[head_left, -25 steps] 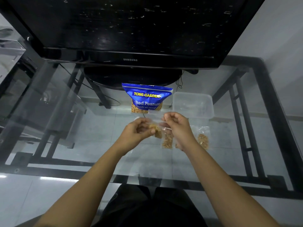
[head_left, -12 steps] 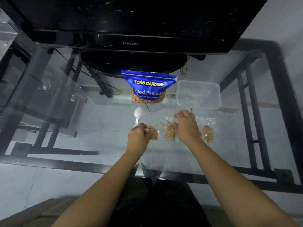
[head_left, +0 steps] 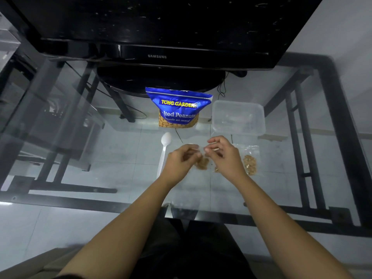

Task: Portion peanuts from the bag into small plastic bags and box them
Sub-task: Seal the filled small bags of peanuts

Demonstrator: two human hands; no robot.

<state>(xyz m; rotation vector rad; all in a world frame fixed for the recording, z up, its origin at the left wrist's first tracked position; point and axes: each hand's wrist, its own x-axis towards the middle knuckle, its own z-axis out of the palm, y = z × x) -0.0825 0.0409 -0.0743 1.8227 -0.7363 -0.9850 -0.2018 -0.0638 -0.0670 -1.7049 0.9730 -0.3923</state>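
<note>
A small clear plastic bag with peanuts [head_left: 202, 163] hangs between my hands just above the glass table. My left hand [head_left: 181, 161] pinches its top left edge and my right hand [head_left: 224, 156] pinches its top right edge. The blue peanut bag [head_left: 178, 106] stands upright behind them. To its right sits an empty clear plastic box [head_left: 238, 117]. A filled small bag [head_left: 250, 163] lies flat to the right of my right hand. Another filled bag is mostly hidden under my right hand.
A white plastic spoon [head_left: 164, 152] lies on the glass table [head_left: 100, 158] left of my left hand. A black TV [head_left: 157, 33] on its stand rises at the back. The table's black frame runs along the right and front edges.
My right hand left the bag lying on the table and came to the bag in my left hand. Both hands now pinch its top. The camera tilted slightly.
</note>
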